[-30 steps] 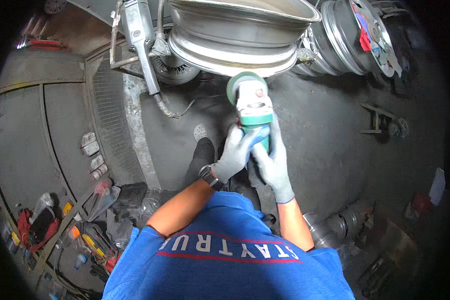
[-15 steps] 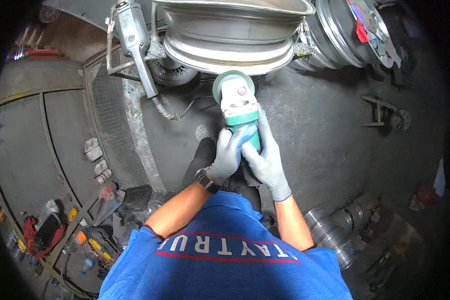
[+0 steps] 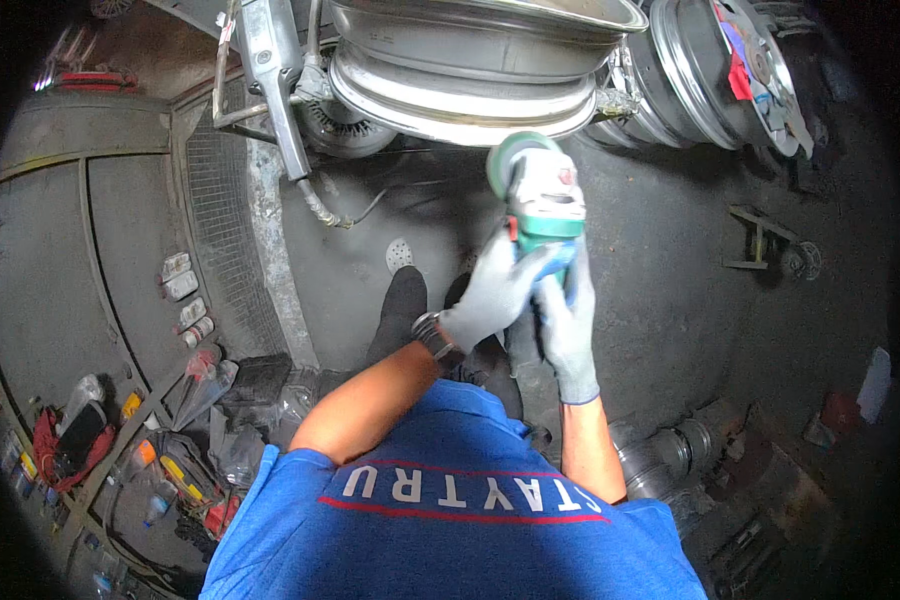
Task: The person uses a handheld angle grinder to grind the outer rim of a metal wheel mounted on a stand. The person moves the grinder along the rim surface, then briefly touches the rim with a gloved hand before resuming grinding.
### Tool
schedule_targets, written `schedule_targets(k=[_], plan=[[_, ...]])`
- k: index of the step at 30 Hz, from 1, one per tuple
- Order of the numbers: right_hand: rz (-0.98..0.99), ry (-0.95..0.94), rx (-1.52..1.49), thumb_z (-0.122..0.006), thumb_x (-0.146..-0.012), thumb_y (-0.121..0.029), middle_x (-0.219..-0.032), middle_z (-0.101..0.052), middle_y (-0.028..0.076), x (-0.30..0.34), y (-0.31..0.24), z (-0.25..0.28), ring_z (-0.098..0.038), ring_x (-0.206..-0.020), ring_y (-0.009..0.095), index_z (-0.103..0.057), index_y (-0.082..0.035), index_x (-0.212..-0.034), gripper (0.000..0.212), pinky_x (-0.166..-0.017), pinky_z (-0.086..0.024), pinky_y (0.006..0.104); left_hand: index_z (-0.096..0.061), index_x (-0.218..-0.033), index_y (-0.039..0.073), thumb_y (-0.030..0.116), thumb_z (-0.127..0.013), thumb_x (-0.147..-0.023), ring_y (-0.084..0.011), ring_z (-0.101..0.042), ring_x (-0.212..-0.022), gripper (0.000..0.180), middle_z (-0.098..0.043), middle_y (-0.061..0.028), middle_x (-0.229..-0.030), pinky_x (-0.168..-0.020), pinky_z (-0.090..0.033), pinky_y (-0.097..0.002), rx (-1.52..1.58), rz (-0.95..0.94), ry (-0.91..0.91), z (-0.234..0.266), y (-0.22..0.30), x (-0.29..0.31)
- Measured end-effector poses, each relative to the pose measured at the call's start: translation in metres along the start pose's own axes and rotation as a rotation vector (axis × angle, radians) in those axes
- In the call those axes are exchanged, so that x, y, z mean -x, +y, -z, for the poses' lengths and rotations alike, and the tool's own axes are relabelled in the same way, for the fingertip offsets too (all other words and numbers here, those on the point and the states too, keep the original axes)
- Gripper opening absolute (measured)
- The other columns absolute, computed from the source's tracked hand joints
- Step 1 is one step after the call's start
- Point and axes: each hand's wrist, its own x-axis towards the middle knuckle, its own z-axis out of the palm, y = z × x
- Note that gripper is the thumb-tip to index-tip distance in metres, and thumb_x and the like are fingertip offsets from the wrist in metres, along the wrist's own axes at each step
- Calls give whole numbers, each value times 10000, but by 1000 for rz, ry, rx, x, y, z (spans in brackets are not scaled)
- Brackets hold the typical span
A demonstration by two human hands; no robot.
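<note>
A green and white angle grinder [image 3: 548, 190] is held in both of my gloved hands, its round green disc at the far end, close below the lower rim of a silver wheel rim [image 3: 460, 105]. Whether the disc touches the metal I cannot tell. Wrapped round the body from the left is my left hand [image 3: 502, 275], with a dark watch on its wrist. My right hand [image 3: 570, 325] grips the rear of the grinder from the right. Both gloves are grey, with blue on the left one's fingers.
More wheel rims [image 3: 690, 75] stand at the upper right, one with a red cloth [image 3: 738, 78]. A grey power tool [image 3: 272, 70] on a metal frame is left of the wheel rim. Bottles and bags [image 3: 205, 375] litter the left side. Metal cylinders [image 3: 670, 455] lie at the lower right.
Both hands have carried the grinder to the right along the wheel rim's lower edge. The grinder is now tilted, with its disc to the upper left.
</note>
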Motion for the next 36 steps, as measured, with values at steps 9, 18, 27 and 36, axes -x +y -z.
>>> schedule_targets(k=[9,18,27,36], plan=[[95,-116,334,-620,-861,-109,-1406,-564,308,-3,-1,-8,-619,-1270,355,-222,-22,-1616,858,-1038,-486,381,-619,-1301,-18,143,-591,-1004,-159,-652,-1087,339,-671,-94,-1238,-943,-525,-320,220,103,201,12,3,19],[-36,-27,-11,-547,-893,-26,-1481,-506,191,-6,5,16,-512,-1335,241,-272,25,-1594,755,-1116,-406,349,-586,-1327,-17,178,-589,-1029,-195,-631,-1150,357,-659,-122,-1240,-986,-504,-349,-59,29,-15,-9,-8,-8],[-32,-76,35,-552,-876,-40,-1514,-476,192,-10,11,31,-500,-1358,247,-263,24,-1600,783,-1136,-385,349,-544,-1370,-5,169,-602,-1016,-171,-629,-1145,399,-643,-106,-1272,-989,-508,-333,183,56,174,-22,-28,-5],[15,-129,11,-569,-864,-38,-1502,-482,209,-15,26,45,-495,-1347,247,-277,61,-1582,781,-1135,-378,351,-485,-1421,-13,116,-562,-1032,-208,-605,-1228,418,-611,-139,-1340,-1055,-479,-358,30,1,141,-25,-42,-5]])
